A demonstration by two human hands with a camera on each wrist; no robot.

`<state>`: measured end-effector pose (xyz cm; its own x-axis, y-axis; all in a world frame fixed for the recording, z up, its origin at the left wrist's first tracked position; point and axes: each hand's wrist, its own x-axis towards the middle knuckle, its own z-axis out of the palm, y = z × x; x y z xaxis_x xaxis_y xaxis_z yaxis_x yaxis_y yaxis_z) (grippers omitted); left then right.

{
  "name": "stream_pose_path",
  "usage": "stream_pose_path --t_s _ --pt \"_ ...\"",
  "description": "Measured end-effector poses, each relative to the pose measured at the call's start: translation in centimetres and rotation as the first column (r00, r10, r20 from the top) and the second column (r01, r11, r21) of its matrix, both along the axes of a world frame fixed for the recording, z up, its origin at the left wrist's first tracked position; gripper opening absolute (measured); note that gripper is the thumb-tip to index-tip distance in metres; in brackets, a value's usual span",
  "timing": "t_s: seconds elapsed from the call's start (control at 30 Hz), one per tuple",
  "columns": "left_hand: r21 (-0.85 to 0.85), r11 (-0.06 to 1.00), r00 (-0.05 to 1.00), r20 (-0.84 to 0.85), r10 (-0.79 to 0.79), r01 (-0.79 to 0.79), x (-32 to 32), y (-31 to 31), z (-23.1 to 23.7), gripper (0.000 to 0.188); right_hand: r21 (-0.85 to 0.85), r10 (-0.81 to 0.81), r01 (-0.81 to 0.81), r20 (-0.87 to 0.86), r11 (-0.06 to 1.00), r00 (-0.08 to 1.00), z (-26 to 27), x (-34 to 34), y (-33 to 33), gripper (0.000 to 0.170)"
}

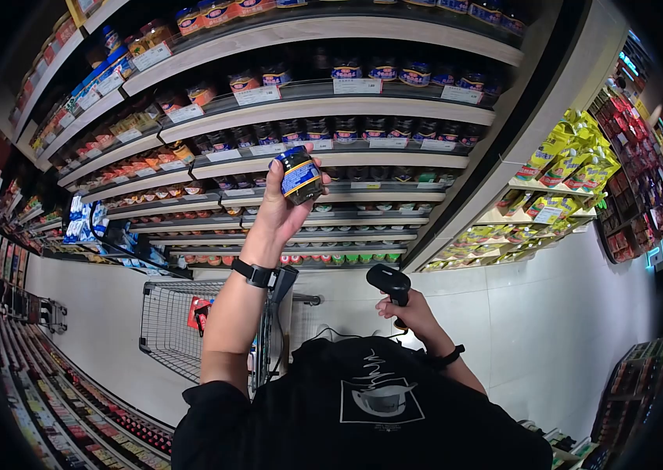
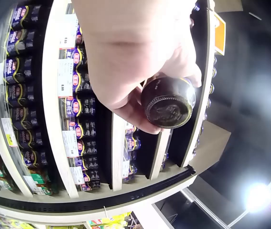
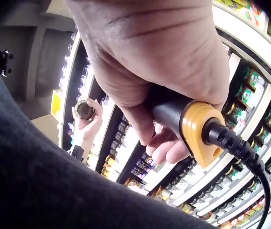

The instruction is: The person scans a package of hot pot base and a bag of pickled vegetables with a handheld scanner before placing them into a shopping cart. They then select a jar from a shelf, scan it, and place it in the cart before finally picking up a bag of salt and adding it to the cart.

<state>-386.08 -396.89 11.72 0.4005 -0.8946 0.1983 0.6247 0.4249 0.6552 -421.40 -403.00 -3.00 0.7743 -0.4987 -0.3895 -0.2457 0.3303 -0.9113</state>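
Observation:
My left hand (image 1: pixel 275 210) is raised before the shelves and grips a small dark glass jar (image 1: pixel 301 182) with a blue lid and a blue label. From the left wrist view the ridged round base of the jar (image 2: pixel 170 106) shows, with fingers and thumb curled about its sides. Lower and to the right, my right hand (image 1: pixel 414 312) holds a black handheld barcode scanner (image 1: pixel 391 283) by its handle. The right wrist view shows the orange butt of the scanner (image 3: pixel 198 129) and a black cable (image 3: pixel 243 155) running from it.
Shelves (image 1: pixel 292 113) packed with jars and price tags stand in front. A wire shopping cart (image 1: pixel 171 321) with a red package (image 1: pixel 198 312) inside is at the left. Yellow-green bags (image 1: pixel 574 157) fill the shelves at the right. A long low row of goods (image 1: pixel 73 392) runs behind the cart.

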Motion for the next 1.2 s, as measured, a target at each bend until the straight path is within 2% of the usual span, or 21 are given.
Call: stream_pose_path --t_s 0.07,0.2,0.3,0.33,0.47,0.57,0.73,0.83,1.07,1.2 --pt "0.013 1.0 0.999 -0.055 0.001 0.0 0.4 0.6 -1.6 0.085 0.006 0.014 -0.014 0.001 1.0 1.0 0.0 0.4 -0.1 0.023" --pt "0.014 0.999 0.991 -0.121 0.053 -0.051 -1.3 1.7 -0.8 0.08 0.014 0.025 -0.025 0.012 1.0 1.0 0.2 1.0 -0.4 0.025" --pt "-0.1 0.994 0.971 -0.231 -0.064 0.042 -0.6 2.5 -2.5 0.081 0.015 0.036 -0.036 0.01 0.999 0.999 0.0 1.3 -0.5 0.026" --pt "-0.048 0.999 0.961 -0.277 -0.02 0.007 -0.9 2.8 -2.5 0.08 0.015 0.042 -0.042 0.01 0.999 0.999 -0.1 1.4 -0.6 0.026" --pt "-0.132 0.99 0.895 -0.435 -0.103 0.05 -0.9 3.7 -3.9 0.079 0.003 0.049 -0.049 -0.013 0.999 0.999 0.0 1.7 -0.5 0.027" --pt "-0.218 0.972 0.884 -0.431 -0.181 0.092 -0.8 4.3 -4.3 0.079 0.007 0.058 -0.058 -0.021 0.998 0.998 -0.2 1.8 -0.6 0.028" --pt "-0.225 0.971 0.892 -0.418 -0.171 0.08 -1.0 4.6 -4.3 0.08 0.01 0.058 -0.057 -0.05 0.998 0.997 -0.1 2.2 -0.6 0.029" --pt "-0.357 0.923 0.861 -0.413 -0.297 0.147 -0.8 4.9 -4.7 0.082 0.005 0.063 -0.063 -0.059 0.998 0.996 -0.2 2.3 -0.5 0.029" --pt "-0.254 0.966 0.908 -0.415 -0.066 -0.046 -2.0 6.5 -4.2 0.081 0.01 0.047 -0.046 -0.044 0.999 0.998 -0.4 2.1 0.0 0.028" --pt "-0.261 0.965 0.867 -0.484 -0.115 -0.018 -1.5 8.0 -4.9 0.079 0.001 0.051 -0.051 -0.054 0.999 0.997 0.2 2.0 0.3 0.028"
